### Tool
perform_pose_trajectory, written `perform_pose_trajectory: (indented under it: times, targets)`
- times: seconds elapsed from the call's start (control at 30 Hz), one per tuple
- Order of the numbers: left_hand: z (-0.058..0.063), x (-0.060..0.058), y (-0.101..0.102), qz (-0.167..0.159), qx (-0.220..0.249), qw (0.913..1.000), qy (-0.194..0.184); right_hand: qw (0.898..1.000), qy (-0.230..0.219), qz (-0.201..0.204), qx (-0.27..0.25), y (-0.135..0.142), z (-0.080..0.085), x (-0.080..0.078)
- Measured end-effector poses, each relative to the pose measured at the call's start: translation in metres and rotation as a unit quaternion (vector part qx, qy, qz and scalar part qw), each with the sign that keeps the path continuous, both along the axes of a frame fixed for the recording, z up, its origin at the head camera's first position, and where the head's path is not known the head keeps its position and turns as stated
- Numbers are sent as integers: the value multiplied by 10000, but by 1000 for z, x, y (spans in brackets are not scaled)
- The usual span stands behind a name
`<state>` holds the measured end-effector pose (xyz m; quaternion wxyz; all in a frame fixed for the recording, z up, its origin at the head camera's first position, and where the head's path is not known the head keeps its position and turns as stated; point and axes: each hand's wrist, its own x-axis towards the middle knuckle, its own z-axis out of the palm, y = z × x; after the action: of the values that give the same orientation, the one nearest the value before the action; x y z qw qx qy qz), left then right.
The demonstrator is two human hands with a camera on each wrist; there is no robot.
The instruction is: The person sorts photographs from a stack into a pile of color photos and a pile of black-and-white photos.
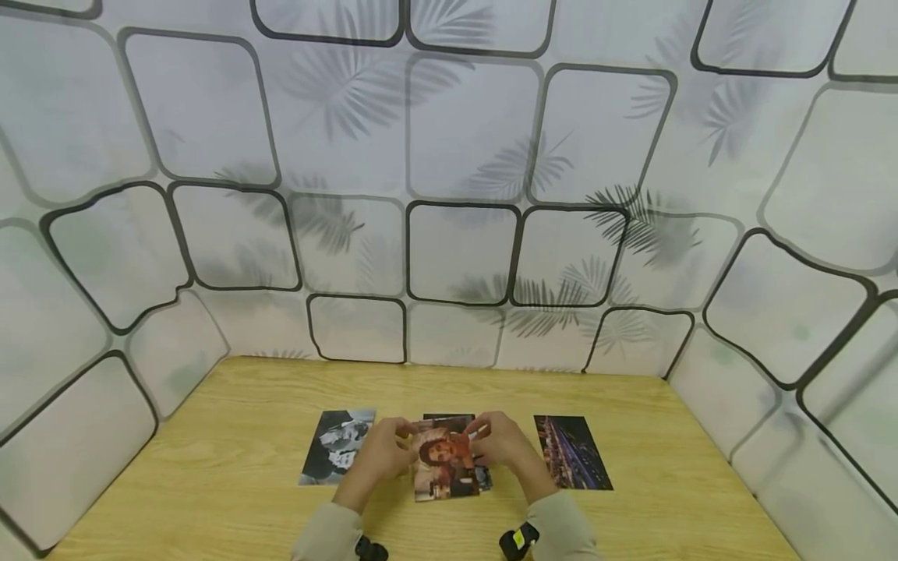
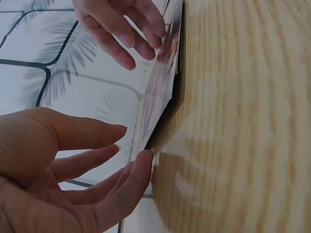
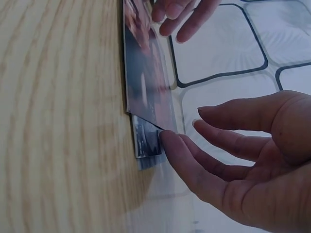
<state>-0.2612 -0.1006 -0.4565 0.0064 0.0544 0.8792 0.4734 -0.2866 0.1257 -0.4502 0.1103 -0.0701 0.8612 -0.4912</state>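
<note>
- Rectangular red-brown glossy photo [image 1: 445, 467] is being touched at its edges between the left hand [image 1: 384, 450] and right hand [image 1: 501, 439], thumbs and fingers being held apart.
- Part-hidden rectangular print [image 1: 484, 478] is being overlapped beneath it.
- Rectangular black-and-white photo [image 1: 333, 450] is being seen left of the grip, dark purple-orange rectangular photo [image 1: 574, 453] right.

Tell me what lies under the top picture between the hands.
Edges of at least one other picture show; the top picture hides the rest, including how many lie there.
</note>
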Motion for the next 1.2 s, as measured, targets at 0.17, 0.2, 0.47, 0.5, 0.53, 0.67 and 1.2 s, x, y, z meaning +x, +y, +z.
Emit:
perform_pose_trajectory:
  times: [0.17, 0.2, 0.47, 0.5, 0.53, 0.67, 1.2]
  targets:
    - [-3, -1, 0, -18, 117, 9999, 54, 9997, 100, -111, 192, -4, -4, 0]
    - [-3, -1, 0, -16, 153, 9999, 40, 9996, 105, -130, 212, -5, -4, 0]
    - [-3, -3, 0, 22, 270, 9996, -15, 9995, 195, -104, 240, -7, -5, -1]
    - [-3, -3, 0, 30, 283, 9996, -41, 9994, 198, -100, 254, -7, -5, -1]
    - [-3, -3, 0, 36, 279, 9996, -61, 9994, 197, -97, 266, -7, -5, -1]
    - [-4, -5, 0, 91, 241, 9996, -127, 9995, 177, -54, 272, -7, -4, 1]
    - [0, -3, -2, 175, 509, 9985, -26, 9999, 67, 15, 159, -5, -3, 1]
